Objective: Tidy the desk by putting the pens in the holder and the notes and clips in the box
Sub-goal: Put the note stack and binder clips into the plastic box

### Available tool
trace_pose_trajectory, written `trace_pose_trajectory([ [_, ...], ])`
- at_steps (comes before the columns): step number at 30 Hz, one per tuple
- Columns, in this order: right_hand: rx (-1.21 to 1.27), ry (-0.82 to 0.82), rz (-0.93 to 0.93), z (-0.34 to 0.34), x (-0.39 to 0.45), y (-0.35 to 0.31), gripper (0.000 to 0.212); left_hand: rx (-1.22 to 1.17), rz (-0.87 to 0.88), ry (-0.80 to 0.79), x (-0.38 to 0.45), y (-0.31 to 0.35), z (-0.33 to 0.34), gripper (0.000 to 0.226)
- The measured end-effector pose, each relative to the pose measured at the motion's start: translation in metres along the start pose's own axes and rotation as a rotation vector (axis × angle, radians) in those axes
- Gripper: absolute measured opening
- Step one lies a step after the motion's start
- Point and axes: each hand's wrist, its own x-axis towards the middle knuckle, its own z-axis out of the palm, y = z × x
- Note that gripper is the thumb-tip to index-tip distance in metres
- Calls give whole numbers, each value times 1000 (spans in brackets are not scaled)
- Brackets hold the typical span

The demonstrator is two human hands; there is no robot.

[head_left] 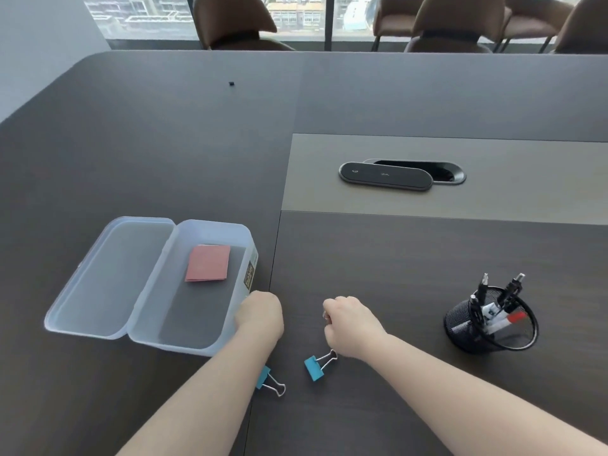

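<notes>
A clear plastic box [250,235] stands open at the left, its lid [108,274] folded out flat. A pink pad of notes [208,263] lies inside it. My left hand [261,312] rests against the box's near right corner, fingers curled. My right hand [350,324] is closed over a binder clip whose metal handle [325,316] shows at the fingers. Two blue binder clips lie on the desk: one [316,366] just below my right hand, one [268,380] partly under my left forearm. A black mesh holder [490,324] at the right contains several pens.
A dark oval cover [385,176] lies beside an open cable port [441,171] in the desk's lighter middle strip. A tiny black object [232,83] sits far back. Brown chairs [230,24] line the far edge by the window.
</notes>
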Motion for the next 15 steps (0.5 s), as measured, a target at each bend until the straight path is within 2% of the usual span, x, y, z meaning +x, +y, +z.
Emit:
trace_pose_trajectory([
  [3, 10, -92, -92, -1, -6, 1, 19, -26, 0, 3, 0, 4, -2, 39],
  [8, -98, -300, -249, 4, -12, 8, 38, -59, 65, 87, -5, 3, -7, 41],
  [15, -313, -236, -267, 9, -2, 1, 22, -126, 180, 115, -19, -6, -16, 27],
])
